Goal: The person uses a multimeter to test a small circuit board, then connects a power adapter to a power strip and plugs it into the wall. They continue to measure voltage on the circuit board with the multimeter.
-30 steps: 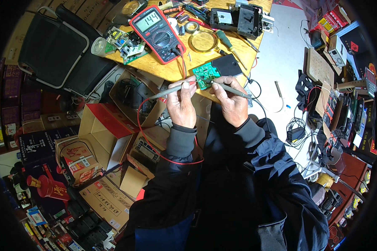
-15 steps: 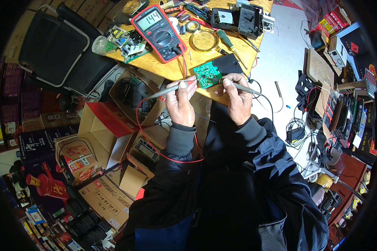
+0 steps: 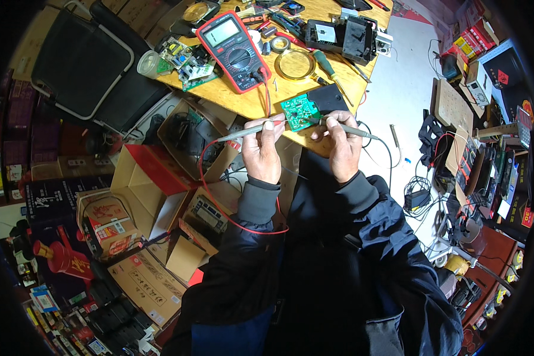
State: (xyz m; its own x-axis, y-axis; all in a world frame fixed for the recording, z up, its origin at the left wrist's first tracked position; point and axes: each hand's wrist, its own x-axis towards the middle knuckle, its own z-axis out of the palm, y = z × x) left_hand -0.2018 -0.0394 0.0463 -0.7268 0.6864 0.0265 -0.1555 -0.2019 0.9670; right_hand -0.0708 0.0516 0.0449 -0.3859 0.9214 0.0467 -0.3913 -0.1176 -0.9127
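Observation:
My left hand [image 3: 262, 157] is closed around a grey test probe [image 3: 241, 133] with a red lead, its tip pointing at the green circuit board [image 3: 298, 105]. A second grey probe [image 3: 360, 132], on a dark lead, is pinched in my right hand [image 3: 343, 151], and its tip reaches the board from the right. Whether either tip touches the board is too small to tell. The board lies at the near edge of the wooden table [image 3: 252, 105], against a black casing [image 3: 331, 98]. Beyond it lies a red-framed multimeter [image 3: 238, 56] with the red lead plugged in.
Right of the multimeter lie a round gold-rimmed ring [image 3: 295, 63], a green-handled screwdriver [image 3: 326, 63] and an opened black housing [image 3: 341, 38]. Loose circuit boards [image 3: 187, 62] sit at its left. An open cardboard box [image 3: 151, 184] and a black chair [image 3: 86, 68] stand to the left.
The multimeter's display has changed. The table and everything on it sit slightly lower and further right in the view. Both hands still hold their probes at the board.

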